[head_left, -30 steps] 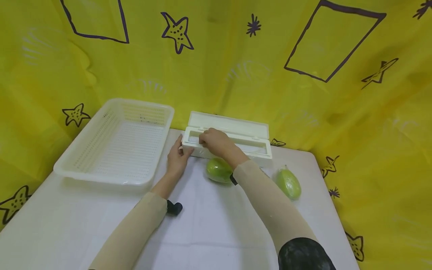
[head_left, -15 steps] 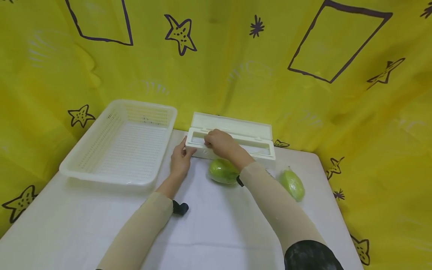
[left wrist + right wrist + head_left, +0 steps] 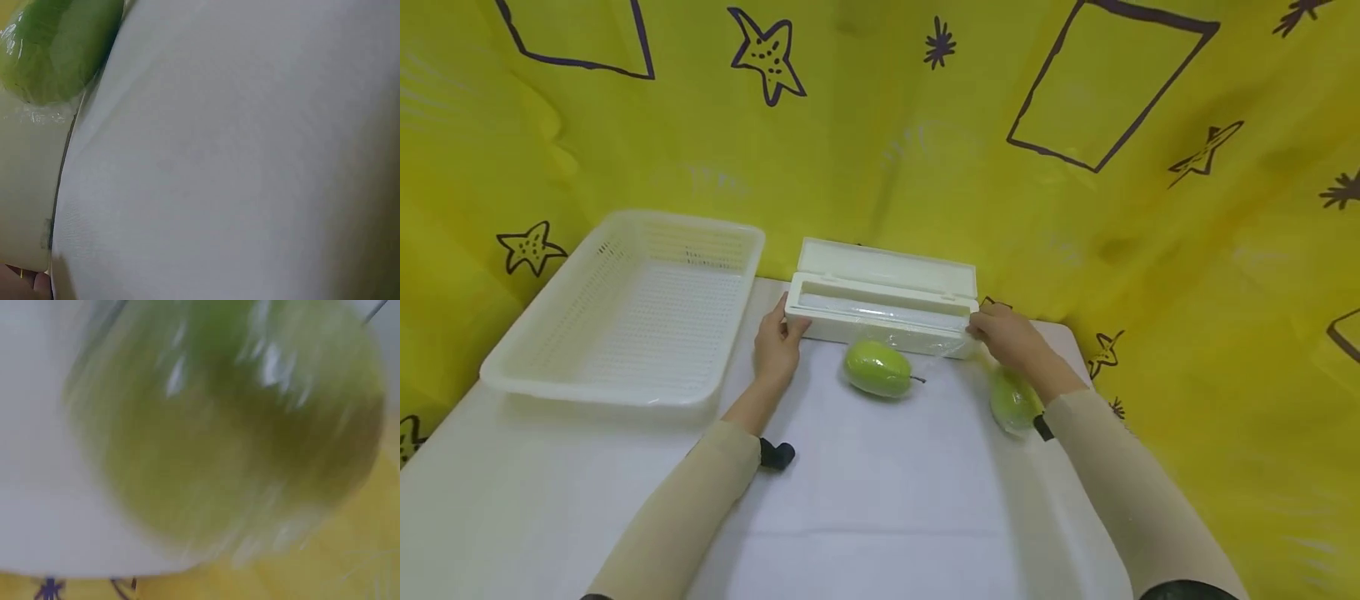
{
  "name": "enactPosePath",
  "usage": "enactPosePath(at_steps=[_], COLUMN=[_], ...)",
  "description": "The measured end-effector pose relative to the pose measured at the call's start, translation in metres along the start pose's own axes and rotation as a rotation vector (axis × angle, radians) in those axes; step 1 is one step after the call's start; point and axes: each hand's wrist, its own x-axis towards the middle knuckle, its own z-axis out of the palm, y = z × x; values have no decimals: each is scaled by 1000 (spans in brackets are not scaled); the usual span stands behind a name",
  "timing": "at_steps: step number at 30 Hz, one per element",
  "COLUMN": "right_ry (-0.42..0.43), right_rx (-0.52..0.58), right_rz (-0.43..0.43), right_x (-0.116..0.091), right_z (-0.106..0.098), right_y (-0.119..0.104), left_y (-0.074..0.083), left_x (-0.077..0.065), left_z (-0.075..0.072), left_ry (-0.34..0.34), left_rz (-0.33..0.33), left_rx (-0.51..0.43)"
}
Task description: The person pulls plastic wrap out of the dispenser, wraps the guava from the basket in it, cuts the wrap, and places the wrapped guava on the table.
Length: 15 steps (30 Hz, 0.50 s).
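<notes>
A white cling film dispenser (image 3: 842, 327) stands at the back of the table, its lid up and a roll inside. My left hand (image 3: 775, 343) grips its left end, the thumb on the front; only fingertips (image 3: 28, 286) show in the left wrist view. At the opposite end, the curled fingers of my right hand (image 3: 1009, 337) pinch the front corner; what lies under them is hidden. Clear film (image 3: 925, 343) hangs over the dispenser's front. Just before it lies a green fruit (image 3: 877, 368) with a stem. Another green fruit (image 3: 1010, 400), wrapped in film, sits below my right wrist.
On the left stands a white plastic basket (image 3: 617, 393) with slotted walls. A white cloth covers the table (image 3: 865, 492). Behind rises a yellow curtain (image 3: 850, 183) with drawn stars. One green fruit (image 3: 231, 437), blurred, fills much of the right wrist view.
My right hand has moved from the left part of the dispenser's slot to its right end, baring the roll and the nearer fruit's stem. The left hand keeps its hold.
</notes>
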Motion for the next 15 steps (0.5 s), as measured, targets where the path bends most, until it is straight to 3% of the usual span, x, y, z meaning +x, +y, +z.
enactPosePath(at_steps=[6,10,13,15], right_ry=[45,76,165,196], right_rx=[21,113,318,514], right_rz=[35,155,342,482], right_x=[3,-6,-19,-28], right_z=[5,3,6,10], right_y=[-1,-12,-28,-42], left_y=[1,13,25,33], left_x=[2,-15,-34,-43], left_z=[-4,0,6,10], left_ry=[-29,47,61,-20], left_rz=[-22,-109,-181,-200], left_rx=[-92,-204,-343,-395])
